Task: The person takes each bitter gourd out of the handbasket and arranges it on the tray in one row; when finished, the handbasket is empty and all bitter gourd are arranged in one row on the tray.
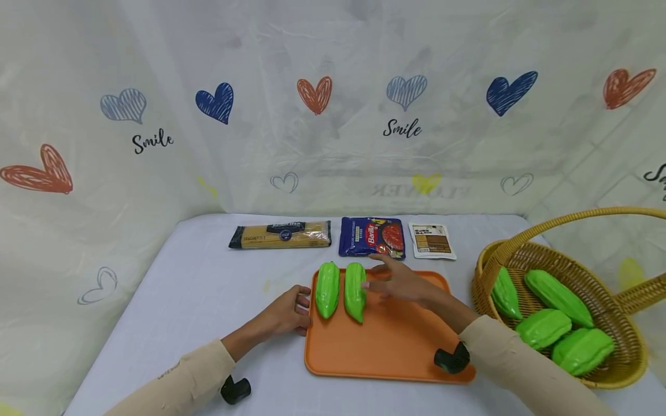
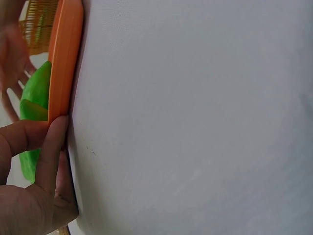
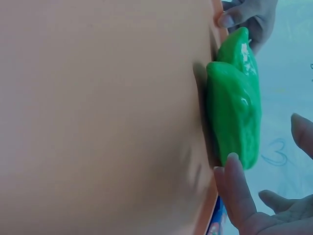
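Note:
Two glossy green bitter melons lie side by side at the left end of an orange tray (image 1: 390,352). My left hand (image 1: 286,311) grips the tray's left rim, thumb on top and fingers at the side, beside the outer bitter melon (image 1: 327,290). My right hand (image 1: 403,281) is over the tray with its fingers spread. In the right wrist view, its fingertips are at the near end of the inner bitter melon (image 3: 234,112); whether they touch it I cannot tell. Nothing is held in that hand.
On the right stands a wicker basket (image 1: 632,346) with a tall handle, holding several more green bitter melons (image 1: 559,297). Along the back lie a spaghetti pack (image 1: 281,235), a blue Barilla pouch (image 1: 359,237) and a small white packet (image 1: 433,241). A heart-printed curtain hangs behind the table.

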Demonstrator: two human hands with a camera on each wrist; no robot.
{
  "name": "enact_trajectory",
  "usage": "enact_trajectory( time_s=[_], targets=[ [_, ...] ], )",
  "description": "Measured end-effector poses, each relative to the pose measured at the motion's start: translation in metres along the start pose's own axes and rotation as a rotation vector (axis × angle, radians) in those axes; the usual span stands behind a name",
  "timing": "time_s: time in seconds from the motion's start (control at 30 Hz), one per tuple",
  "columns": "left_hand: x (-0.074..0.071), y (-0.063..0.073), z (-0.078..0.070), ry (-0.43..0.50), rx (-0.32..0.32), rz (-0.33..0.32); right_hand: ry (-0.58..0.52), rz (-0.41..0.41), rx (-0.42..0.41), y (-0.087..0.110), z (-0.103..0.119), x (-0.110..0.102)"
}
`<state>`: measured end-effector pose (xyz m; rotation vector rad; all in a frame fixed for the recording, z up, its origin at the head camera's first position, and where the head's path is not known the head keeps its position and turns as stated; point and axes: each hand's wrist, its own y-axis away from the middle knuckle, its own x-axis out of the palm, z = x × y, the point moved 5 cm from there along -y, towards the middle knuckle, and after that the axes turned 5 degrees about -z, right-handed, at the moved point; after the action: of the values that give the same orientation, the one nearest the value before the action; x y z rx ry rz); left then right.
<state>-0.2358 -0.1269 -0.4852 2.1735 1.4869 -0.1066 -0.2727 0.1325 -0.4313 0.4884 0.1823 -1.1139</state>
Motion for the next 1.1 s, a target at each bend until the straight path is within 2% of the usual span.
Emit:
enact_trajectory(
  time_s=[0.17,0.6,0.8,0.97,1.1],
  targets=[
    [-0.001,0.002,-0.001,0.002,0.007,-0.002,-0.006,-0.007,-0.020,0.008,0.002,-0.008],
    [0.000,0.003,-0.002,0.006,-0.010,-0.014,0.153,0.047,-0.110,0.044,0.010,-0.030],
    [0.000,0.004,-0.002,0.005,-0.014,-0.020,0.191,0.068,-0.130,0.057,0.008,-0.040],
    [0.000,0.004,-0.003,0.012,-0.012,-0.018,0.183,0.139,-0.165,0.067,0.008,-0.046],
    [0.000,0.004,-0.003,0.015,-0.011,-0.011,0.172,0.212,-0.156,0.077,0.008,-0.053]
  ],
)
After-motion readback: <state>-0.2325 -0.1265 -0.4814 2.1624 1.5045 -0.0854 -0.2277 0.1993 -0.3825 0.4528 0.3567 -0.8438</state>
